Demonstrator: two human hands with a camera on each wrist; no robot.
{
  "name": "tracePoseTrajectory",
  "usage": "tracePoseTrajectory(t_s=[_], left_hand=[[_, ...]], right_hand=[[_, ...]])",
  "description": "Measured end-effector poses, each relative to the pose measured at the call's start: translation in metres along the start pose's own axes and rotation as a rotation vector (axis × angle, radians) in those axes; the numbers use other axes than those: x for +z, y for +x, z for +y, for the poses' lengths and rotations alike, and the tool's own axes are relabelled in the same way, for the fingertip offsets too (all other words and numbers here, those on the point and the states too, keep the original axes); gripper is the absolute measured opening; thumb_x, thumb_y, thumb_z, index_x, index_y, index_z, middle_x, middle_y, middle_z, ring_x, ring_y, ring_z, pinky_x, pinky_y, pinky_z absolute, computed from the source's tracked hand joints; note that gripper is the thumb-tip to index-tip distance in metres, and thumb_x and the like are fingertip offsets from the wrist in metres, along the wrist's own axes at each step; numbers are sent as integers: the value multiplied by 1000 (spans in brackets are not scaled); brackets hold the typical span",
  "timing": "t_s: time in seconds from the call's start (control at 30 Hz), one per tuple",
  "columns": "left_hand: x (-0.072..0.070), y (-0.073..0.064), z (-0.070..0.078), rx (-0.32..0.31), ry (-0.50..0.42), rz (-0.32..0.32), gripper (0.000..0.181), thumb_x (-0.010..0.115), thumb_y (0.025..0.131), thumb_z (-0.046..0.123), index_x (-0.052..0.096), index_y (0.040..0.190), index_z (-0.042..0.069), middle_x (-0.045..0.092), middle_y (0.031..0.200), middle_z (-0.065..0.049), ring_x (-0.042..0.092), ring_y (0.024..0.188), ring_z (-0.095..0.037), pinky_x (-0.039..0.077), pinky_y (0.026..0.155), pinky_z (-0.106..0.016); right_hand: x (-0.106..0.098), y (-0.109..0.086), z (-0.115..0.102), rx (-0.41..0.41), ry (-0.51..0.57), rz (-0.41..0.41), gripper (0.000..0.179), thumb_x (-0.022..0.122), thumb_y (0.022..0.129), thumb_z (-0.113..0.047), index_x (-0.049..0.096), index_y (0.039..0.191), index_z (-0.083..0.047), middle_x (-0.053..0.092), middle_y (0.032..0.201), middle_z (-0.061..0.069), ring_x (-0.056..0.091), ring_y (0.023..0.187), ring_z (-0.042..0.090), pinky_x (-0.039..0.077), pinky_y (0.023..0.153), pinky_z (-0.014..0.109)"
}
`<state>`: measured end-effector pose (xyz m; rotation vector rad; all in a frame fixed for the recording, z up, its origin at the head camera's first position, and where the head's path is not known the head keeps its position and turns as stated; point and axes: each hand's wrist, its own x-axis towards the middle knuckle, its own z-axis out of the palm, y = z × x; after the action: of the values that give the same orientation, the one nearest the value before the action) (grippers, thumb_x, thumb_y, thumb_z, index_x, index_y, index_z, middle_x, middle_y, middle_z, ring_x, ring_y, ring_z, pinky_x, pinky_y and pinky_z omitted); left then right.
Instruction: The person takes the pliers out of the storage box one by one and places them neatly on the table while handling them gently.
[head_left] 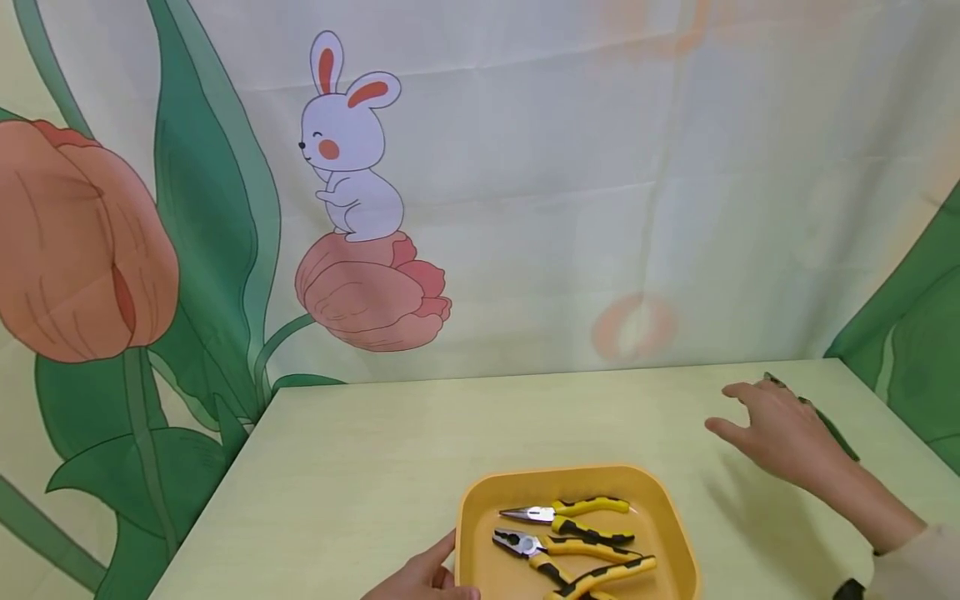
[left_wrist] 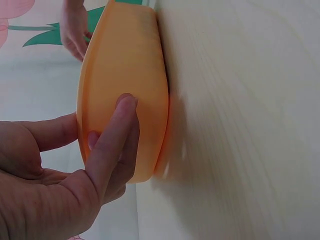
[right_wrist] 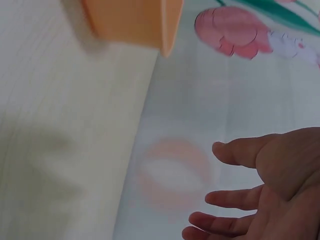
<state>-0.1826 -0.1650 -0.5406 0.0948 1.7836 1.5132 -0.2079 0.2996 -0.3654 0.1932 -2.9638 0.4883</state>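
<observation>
My left hand [head_left: 420, 577] grips the left side of a yellow-orange tray [head_left: 573, 473], thumb at the rim and fingers against the outer wall, as the left wrist view shows. Inside lie needle-nose pliers [head_left: 562, 515] with yellow-and-black handles. Combination pliers [head_left: 517, 542] lie nearer me, and another yellow-and-black handle [head_left: 607, 575] crosses theirs. My right hand [head_left: 783, 425] is held over the table to the right of the tray, fingers spread and nothing in them. A slim dark green object [head_left: 836, 433] lies beyond that hand, its middle hidden by it.
The pale wood-look table [head_left: 360, 467] runs back to a printed cloth [head_left: 525, 208] with a rabbit and tulips. More cloth with green leaves hangs past the table's right edge. The tray's near end is cut off by the head view's bottom edge.
</observation>
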Motion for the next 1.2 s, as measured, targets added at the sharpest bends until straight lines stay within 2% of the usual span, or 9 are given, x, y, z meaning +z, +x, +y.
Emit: tracePoseTrajectory(t_s=[0.13,0.23,0.43,0.5,0.6,0.8,0.9,1.07,1.2], left_hand=[[-9,10,-11,-22,-27,-10,102,80,79,42,17,158,24,68,89,-12,70,77,-21,59,65,-30],[-5,4,-4,-17,-23,-18,102,80,79,42,17,158,23,68,87,-10,70,76,-19,58,65,-28],[33,-49,61,7,93,36,94,73,89,33,14,157,6,60,78,-1,62,69,-10,52,61,-19],[41,-60,74,18,121,56,90,71,91,31,16,156,3,58,77,-1,59,68,-9,50,60,-18],[35,-52,64,22,139,68,91,74,88,36,20,156,6,58,79,-2,59,69,-11,50,60,-19],[-1,0,2,13,95,69,98,82,76,45,27,155,24,59,87,-9,62,73,-18,53,60,-24],[6,-10,11,41,107,80,97,81,80,40,23,157,21,55,85,-8,59,71,-17,51,59,-23],[34,-51,59,54,162,113,94,76,87,31,17,157,10,51,81,-3,53,69,-13,47,59,-20],[13,-20,24,59,114,114,99,83,78,36,23,157,24,54,82,-6,55,69,-16,49,56,-23]], right_hand=[[-2,-7,-24,-58,19,-2,53,69,90,-37,63,124,2,63,118,27,58,105,43,48,79,60],[-1,-12,-41,-95,14,-9,50,72,87,-36,65,122,-1,65,116,22,61,101,38,49,79,58],[5,-22,-71,-173,13,-77,49,76,84,-39,67,120,-8,68,112,9,62,97,30,50,81,55],[9,-25,-80,-193,10,-107,49,77,83,-41,67,120,-11,67,112,6,62,99,28,51,82,54],[14,-29,-93,-216,14,-152,48,77,81,-42,68,119,-13,67,113,4,61,102,27,52,84,52],[23,-33,-112,-185,32,-247,50,80,79,-43,69,118,-14,67,115,3,58,105,24,51,89,49],[27,-33,-117,-178,43,-276,51,81,77,-42,69,118,-14,66,116,3,58,106,23,51,89,49],[32,-35,-122,-193,79,-324,49,81,79,-39,69,119,-14,66,116,3,57,107,24,50,90,50],[34,-37,-127,-192,93,-344,47,81,79,-37,69,119,-16,66,115,1,56,106,21,49,90,48]])
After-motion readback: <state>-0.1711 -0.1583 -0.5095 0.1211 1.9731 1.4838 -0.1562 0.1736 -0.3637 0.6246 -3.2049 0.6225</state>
